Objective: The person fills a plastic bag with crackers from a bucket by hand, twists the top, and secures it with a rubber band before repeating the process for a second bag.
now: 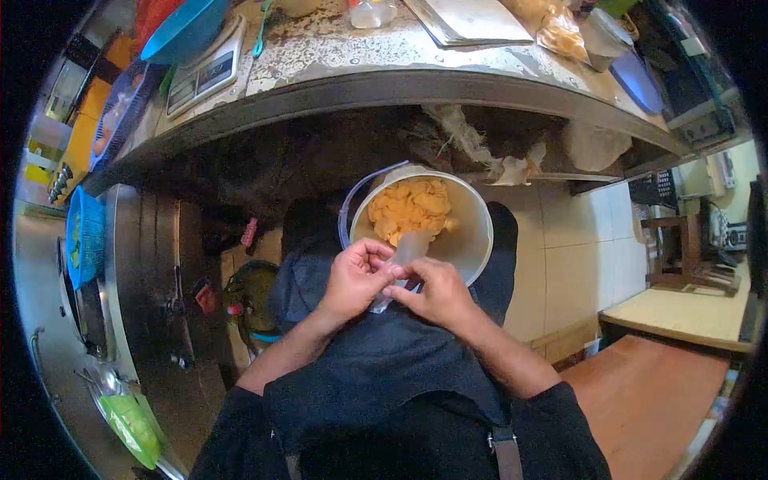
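My left hand [356,276] and my right hand [434,290] meet in front of my apron, fingertips pinched on a small clear plastic bag [411,246]. Part of the bag sticks up between the hands, and a crumpled end shows below the fingers. Just beyond them, between my knees, stands a whitish bucket [474,228] with a blue-violet handle [345,214]. Inside the bucket lies a heap of thin orange-yellow chips [410,206]. The bag overlaps the near edge of the heap in view. Whether the bag holds anything cannot be made out.
A metal worktable [336,72] spans the far side, bearing a kitchen scale [206,76] with a blue basin [188,32], a green spoon [260,36] and papers [468,20]. A blue basket [86,238] hangs at left. An orange-brown board [648,400] lies at right.
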